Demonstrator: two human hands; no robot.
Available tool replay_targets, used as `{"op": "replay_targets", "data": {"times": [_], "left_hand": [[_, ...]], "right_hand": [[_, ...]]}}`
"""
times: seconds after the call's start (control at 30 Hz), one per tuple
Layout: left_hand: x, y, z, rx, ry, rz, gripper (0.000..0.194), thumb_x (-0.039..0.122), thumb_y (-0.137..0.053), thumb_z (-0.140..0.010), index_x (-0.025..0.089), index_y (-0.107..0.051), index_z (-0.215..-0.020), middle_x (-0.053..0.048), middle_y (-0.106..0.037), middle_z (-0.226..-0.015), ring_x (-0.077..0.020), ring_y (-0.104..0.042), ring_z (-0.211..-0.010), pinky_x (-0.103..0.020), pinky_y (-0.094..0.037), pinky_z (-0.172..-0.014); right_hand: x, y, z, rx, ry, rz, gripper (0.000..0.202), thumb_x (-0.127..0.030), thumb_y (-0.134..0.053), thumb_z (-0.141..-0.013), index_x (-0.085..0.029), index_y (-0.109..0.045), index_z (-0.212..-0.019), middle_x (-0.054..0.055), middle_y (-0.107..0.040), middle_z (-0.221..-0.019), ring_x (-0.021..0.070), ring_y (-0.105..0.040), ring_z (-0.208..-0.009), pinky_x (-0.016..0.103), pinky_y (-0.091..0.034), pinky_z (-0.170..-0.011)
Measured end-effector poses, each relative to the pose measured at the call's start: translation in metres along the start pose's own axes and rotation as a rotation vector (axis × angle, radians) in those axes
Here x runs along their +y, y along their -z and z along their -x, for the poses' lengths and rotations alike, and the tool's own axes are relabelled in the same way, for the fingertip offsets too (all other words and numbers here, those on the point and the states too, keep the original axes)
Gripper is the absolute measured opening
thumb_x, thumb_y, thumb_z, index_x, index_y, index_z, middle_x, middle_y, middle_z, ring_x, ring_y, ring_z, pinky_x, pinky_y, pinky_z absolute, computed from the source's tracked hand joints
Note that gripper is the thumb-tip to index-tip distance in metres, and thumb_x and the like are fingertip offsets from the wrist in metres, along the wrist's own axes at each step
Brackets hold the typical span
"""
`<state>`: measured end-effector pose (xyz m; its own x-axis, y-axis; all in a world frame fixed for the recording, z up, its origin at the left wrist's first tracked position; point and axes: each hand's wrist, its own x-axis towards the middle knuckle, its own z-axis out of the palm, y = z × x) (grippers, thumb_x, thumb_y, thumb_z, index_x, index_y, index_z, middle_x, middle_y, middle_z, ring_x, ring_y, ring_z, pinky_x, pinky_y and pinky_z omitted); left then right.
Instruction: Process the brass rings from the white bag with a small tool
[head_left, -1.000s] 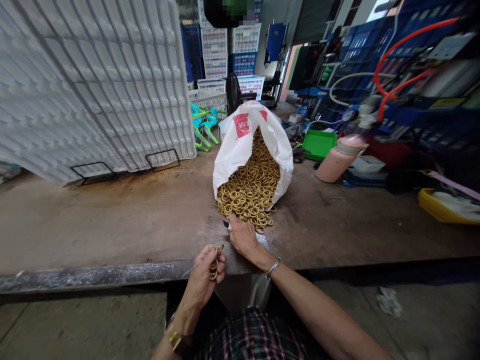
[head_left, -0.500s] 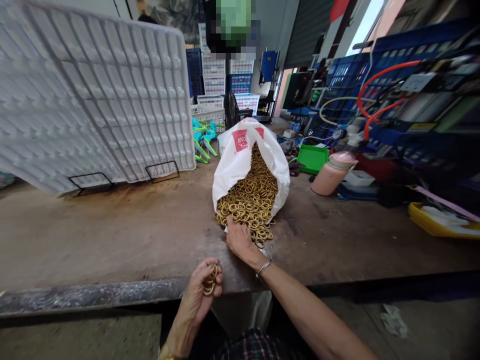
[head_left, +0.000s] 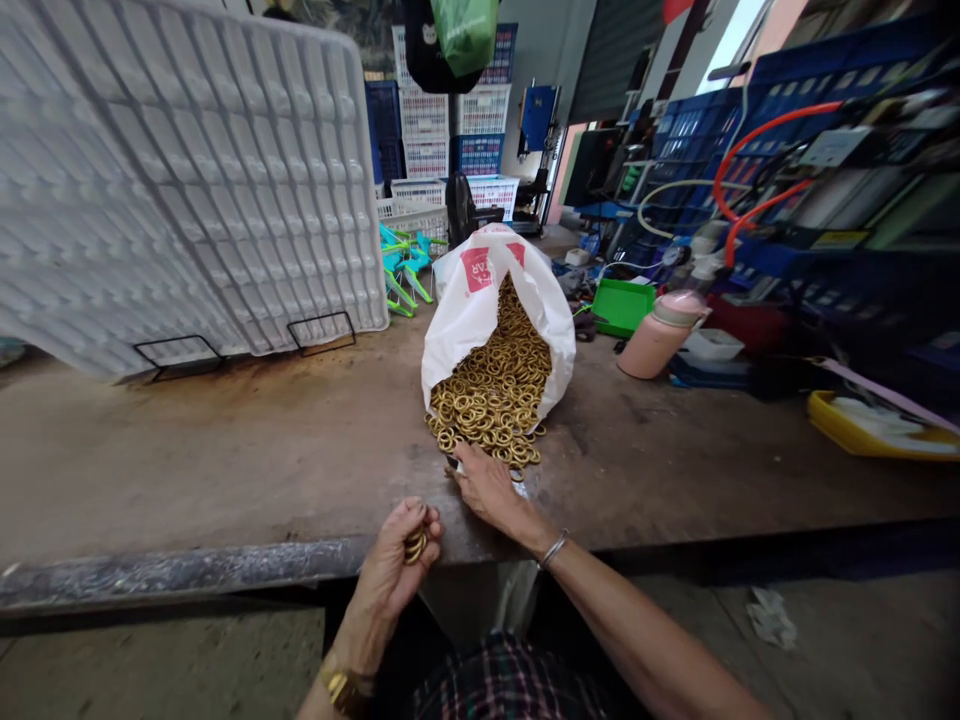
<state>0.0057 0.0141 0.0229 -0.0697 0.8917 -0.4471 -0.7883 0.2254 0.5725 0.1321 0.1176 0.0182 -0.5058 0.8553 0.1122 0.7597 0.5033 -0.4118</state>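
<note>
Close to the table's front edge, my left hand [head_left: 397, 548] is closed around several brass-coloured rings [head_left: 415, 544], which show between thumb and fingers. My right hand [head_left: 487, 487], a bangle at its wrist, is at the front of a heap of the same rings [head_left: 491, 390]. Its thumb and fingers are brought together at the heap's near left edge; what they pinch is too small to make out. The heap spills from the mouth of a white bag [head_left: 459, 335] with red print, which lies on its side with the opening towards me.
The brown table [head_left: 225, 450] has a plastic-wrapped front edge. Tall white ribbed plastic trays [head_left: 285, 180] stand at left in black wire holders. Green hangers [head_left: 405, 270] lie behind. To the right are a pink bottle [head_left: 654, 340], a green tray [head_left: 622, 306] and a yellow tray [head_left: 862, 430].
My right hand has drawn slightly back from the heap towards me. My left hand stays near the table edge, its fingers curled more over the rings. The view has shifted slightly.
</note>
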Motion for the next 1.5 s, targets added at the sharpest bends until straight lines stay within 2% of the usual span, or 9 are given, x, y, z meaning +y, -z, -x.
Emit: {"op": "replay_targets", "data": {"times": [0.1, 0.27, 0.4, 0.5, 0.63, 0.77, 0.9, 1.3, 1.5], "left_hand": [[0.0, -0.005, 0.0, -0.012, -0.099, -0.159, 0.025, 0.025, -0.072, -0.064, 0.015, -0.053, -0.076, 0.001, -0.058, -0.065, -0.0068, -0.051, -0.051, -0.014, -0.033, -0.037], [-0.003, -0.007, -0.003, 0.108, -0.359, -0.601, 0.028, 0.034, -0.063, -0.07, 0.017, -0.057, -0.092, 0.007, -0.048, -0.053, -0.0054, -0.039, -0.041, -0.016, -0.028, -0.037], [-0.007, -0.003, -0.004, 0.033, -0.476, -0.827, 0.026, 0.031, -0.059, -0.073, 0.017, -0.062, -0.094, 0.005, -0.047, -0.052, -0.0074, -0.04, -0.045, -0.018, -0.031, -0.042], [-0.009, -0.002, -0.003, -0.023, -0.48, -0.88, 0.021, 0.031, -0.057, -0.076, 0.018, -0.065, -0.089, 0.004, -0.048, -0.053, -0.0083, -0.04, -0.047, -0.019, -0.031, -0.044], [-0.01, -0.007, 0.0, 0.013, -0.384, -0.753, 0.022, 0.037, -0.06, -0.074, 0.016, -0.063, -0.078, 0.004, -0.049, -0.053, -0.0064, -0.036, -0.043, -0.018, -0.028, -0.042], [-0.009, -0.013, 0.002, 0.077, -0.265, -0.629, 0.028, 0.04, -0.064, -0.069, 0.015, -0.059, -0.078, 0.005, -0.048, -0.054, -0.0048, -0.036, -0.04, -0.016, -0.025, -0.037], [-0.009, -0.011, 0.001, 0.042, -0.172, -0.573, 0.028, 0.042, -0.061, -0.071, 0.015, -0.054, -0.079, 0.004, -0.049, -0.058, -0.0039, -0.036, -0.04, -0.015, -0.024, -0.036], [-0.006, -0.007, 0.0, -0.023, -0.126, -0.471, 0.03, 0.044, -0.063, -0.07, 0.017, -0.049, -0.071, 0.006, -0.047, -0.056, -0.004, -0.037, -0.04, -0.016, -0.026, -0.036], [-0.004, -0.008, 0.001, -0.044, -0.121, -0.443, 0.031, 0.044, -0.064, -0.07, 0.016, -0.051, -0.072, 0.006, -0.046, -0.055, -0.0035, -0.036, -0.04, -0.015, -0.024, -0.036]], "right_hand": [[-0.003, 0.004, 0.006, -0.008, -0.04, -0.285, 0.01, -0.018, -0.047, -0.077, -0.018, -0.055, -0.082, 0.002, -0.059, -0.074, 0.0129, -0.052, -0.067, 0.022, -0.033, -0.061], [-0.01, 0.009, 0.015, -0.156, -0.208, -0.82, 0.009, -0.02, -0.046, -0.073, -0.017, -0.053, -0.068, -0.005, -0.05, -0.055, 0.0078, -0.044, -0.05, 0.018, -0.032, -0.049], [-0.013, 0.007, 0.022, -0.294, -0.331, -1.091, 0.008, -0.025, -0.047, -0.072, -0.018, -0.049, -0.071, -0.009, -0.044, -0.05, 0.0036, -0.029, -0.036, 0.017, -0.021, -0.037], [-0.014, 0.004, 0.024, -0.368, -0.386, -1.229, 0.011, -0.03, -0.047, -0.072, -0.019, -0.046, -0.073, -0.011, -0.041, -0.049, 0.0029, -0.022, -0.031, 0.017, -0.016, -0.032], [-0.016, 0.003, 0.024, -0.319, -0.359, -1.124, 0.017, -0.034, -0.044, -0.075, -0.019, -0.046, -0.069, -0.01, -0.041, -0.049, 0.0036, -0.025, -0.032, 0.017, -0.018, -0.033], [-0.019, 0.005, 0.023, -0.165, -0.2, -0.869, 0.021, -0.034, -0.049, -0.074, -0.016, -0.05, -0.064, -0.006, -0.045, -0.053, 0.006, -0.037, -0.048, 0.017, -0.028, -0.045], [-0.019, 0.002, 0.023, -0.134, -0.166, -0.751, 0.019, -0.031, -0.048, -0.074, -0.016, -0.051, -0.062, -0.006, -0.045, -0.055, 0.0079, -0.039, -0.055, 0.018, -0.029, -0.05], [-0.019, -0.002, 0.021, -0.184, -0.17, -0.87, 0.02, -0.03, -0.043, -0.078, -0.017, -0.047, -0.063, -0.007, -0.042, -0.052, 0.0077, -0.036, -0.049, 0.018, -0.029, -0.048], [-0.022, 0.002, 0.021, -0.192, -0.144, -0.86, 0.023, -0.029, -0.039, -0.081, -0.017, -0.049, -0.063, -0.004, -0.048, -0.055, 0.0083, -0.041, -0.05, 0.018, -0.032, -0.049]]}}
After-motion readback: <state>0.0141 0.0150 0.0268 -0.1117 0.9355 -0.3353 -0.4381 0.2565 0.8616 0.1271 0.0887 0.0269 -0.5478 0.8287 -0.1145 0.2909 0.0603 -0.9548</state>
